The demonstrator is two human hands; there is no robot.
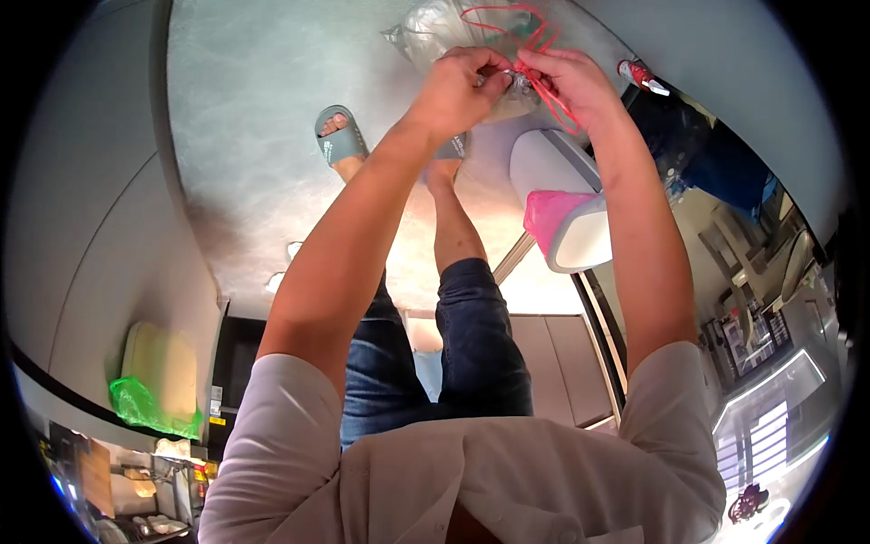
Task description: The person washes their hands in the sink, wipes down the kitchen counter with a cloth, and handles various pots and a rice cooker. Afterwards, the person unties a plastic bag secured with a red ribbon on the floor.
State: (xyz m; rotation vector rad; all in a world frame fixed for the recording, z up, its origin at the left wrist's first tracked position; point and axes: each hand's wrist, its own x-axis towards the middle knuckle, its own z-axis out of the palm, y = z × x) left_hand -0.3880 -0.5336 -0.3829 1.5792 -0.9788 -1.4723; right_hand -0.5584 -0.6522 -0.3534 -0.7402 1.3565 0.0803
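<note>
Both my hands meet at the gathered neck of a clear plastic bag (444, 32), which hangs over the floor near the top of the view. Loops of thin red string (546, 89) lie around that neck and trail above and below the fingers. My left hand (464, 86) pinches the bunched plastic from the left side. On the right side, my right hand (573, 82) has its thumb and fingers closed on the red string. The bag's contents look pale and cannot be made out.
A white bin (584, 238) with a pink liner stands to the right of my legs, beside a grey-white container (544, 168). Cabinets line the left. A green bag (149, 408) is at lower left. A red-and-white object (642, 76) is at upper right.
</note>
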